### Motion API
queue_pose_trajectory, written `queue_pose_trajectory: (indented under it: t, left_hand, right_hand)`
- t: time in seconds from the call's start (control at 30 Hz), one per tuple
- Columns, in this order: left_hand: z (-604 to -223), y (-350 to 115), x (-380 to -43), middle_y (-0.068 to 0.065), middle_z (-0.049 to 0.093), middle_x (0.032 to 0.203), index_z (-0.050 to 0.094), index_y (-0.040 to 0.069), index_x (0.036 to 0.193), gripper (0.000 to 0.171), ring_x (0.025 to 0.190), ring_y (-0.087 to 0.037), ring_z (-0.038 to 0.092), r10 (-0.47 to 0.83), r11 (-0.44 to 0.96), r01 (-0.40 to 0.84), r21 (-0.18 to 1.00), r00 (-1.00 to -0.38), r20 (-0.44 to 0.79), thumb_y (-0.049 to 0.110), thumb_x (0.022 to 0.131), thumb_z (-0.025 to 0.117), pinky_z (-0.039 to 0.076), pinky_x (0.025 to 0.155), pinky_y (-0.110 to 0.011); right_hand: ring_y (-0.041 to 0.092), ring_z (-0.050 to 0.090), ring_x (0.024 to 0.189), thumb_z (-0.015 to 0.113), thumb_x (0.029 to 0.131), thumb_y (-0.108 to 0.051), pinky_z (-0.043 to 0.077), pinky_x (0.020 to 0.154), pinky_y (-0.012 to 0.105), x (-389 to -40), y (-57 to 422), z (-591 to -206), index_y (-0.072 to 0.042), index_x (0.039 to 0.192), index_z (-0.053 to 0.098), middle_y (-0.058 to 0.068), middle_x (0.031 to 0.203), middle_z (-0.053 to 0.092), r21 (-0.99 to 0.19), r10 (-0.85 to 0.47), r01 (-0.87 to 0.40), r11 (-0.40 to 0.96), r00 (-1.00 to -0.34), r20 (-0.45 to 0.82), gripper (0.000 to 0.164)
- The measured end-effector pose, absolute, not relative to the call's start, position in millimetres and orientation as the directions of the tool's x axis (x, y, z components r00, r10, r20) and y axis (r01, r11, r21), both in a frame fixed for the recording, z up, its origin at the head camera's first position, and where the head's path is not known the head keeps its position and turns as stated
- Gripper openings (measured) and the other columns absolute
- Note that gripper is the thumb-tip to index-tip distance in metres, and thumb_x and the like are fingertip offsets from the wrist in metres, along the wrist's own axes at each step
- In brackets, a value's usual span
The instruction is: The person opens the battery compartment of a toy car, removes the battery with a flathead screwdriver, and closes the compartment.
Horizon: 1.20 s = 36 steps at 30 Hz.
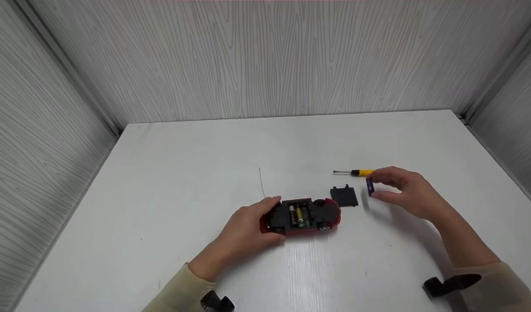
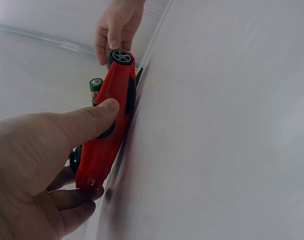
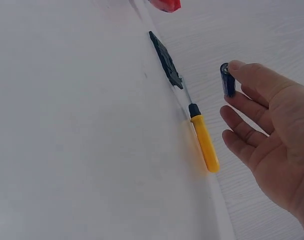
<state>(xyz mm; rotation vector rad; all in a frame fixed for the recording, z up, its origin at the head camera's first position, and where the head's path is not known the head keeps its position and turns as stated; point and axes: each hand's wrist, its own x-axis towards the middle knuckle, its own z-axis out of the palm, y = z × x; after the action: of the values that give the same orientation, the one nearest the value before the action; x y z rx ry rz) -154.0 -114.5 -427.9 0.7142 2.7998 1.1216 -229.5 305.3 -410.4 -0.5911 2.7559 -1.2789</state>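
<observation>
Battery [image 1: 370,187] sits pinched between thumb and forefinger of our right hand [image 1: 406,193], clear of the table [image 1: 205,164]; our other right fingers bend loosely, holding nothing. Its long axis points roughly away from us, much like the two batteries [image 1: 300,216] lying across the upturned red car [image 1: 322,211] in the open compartment [image 1: 307,208]. That compartment lies leftward and slightly nearer us from the right fingers. Our left hand [image 1: 248,223] is closer to it, gripping the car's left end between thumb and fingers. From the left wrist, we see one green battery [image 2: 95,86] jutting past the underside. Black cover [image 1: 344,196] lies just beside the car's right end, yellow-handled screwdriver [image 1: 363,173] beyond it.
</observation>
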Motion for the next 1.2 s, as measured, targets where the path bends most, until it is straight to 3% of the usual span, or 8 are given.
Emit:
queue_pose_trajectory:
  t: [0.47, 0.93, 1.03, 1.2]
  left_hand:
    - [-426, -115, -153, -0.008, 0.054, 0.158, 0.05, 0.011, 0.159, 0.087, 0.144, -0.026, 0.052, 0.424, 0.637, 0.389, 0.665, -0.898, 0.12, 0.031, 0.085, 0.092, 0.042, 0.118, -0.046]
    - [-429, -114, -154, -0.006, 0.056, 0.156, 0.051, 0.011, 0.158, 0.087, 0.142, -0.025, 0.054, 0.428, 0.641, 0.396, 0.658, -0.895, 0.122, 0.033, 0.085, 0.092, 0.043, 0.117, -0.045]
    - [-429, -114, -155, -0.007, 0.055, 0.157, 0.051, 0.011, 0.159, 0.087, 0.142, -0.025, 0.054, 0.426, 0.642, 0.394, 0.658, -0.896, 0.121, 0.033, 0.085, 0.092, 0.043, 0.117, -0.046]
    - [-428, -115, -155, -0.007, 0.055, 0.157, 0.051, 0.011, 0.158, 0.087, 0.142, -0.025, 0.054, 0.431, 0.636, 0.4, 0.659, -0.893, 0.126, 0.032, 0.085, 0.092, 0.044, 0.117, -0.046]
  right_hand:
    - [0.029, 0.064, 0.128, 0.084, 0.094, -0.029, 0.045, 0.097, 0.008, -232, 312, -417, -0.015, 0.134, 0.072, 0.007, 0.133, 0.069, -0.734, -0.35, -0.232, 0.638, -0.937, -0.008, 0.044]
    - [0.028, 0.064, 0.126, 0.083, 0.095, -0.024, 0.044, 0.097, 0.009, -233, 314, -425, -0.014, 0.133, 0.072, 0.006, 0.133, 0.07, -0.721, -0.348, -0.23, 0.653, -0.938, -0.016, 0.041]
    - [0.026, 0.063, 0.128, 0.081, 0.096, -0.022, 0.045, 0.103, 0.018, -234, 313, -426, -0.018, 0.132, 0.073, 0.002, 0.132, 0.071, -0.699, -0.338, -0.221, 0.68, -0.941, -0.032, 0.037]
    - [0.024, 0.059, 0.131, 0.081, 0.096, -0.022, 0.043, 0.112, 0.045, -235, 311, -427, -0.024, 0.13, 0.073, -0.004, 0.129, 0.071, -0.657, -0.322, -0.205, 0.726, -0.945, -0.061, 0.034]
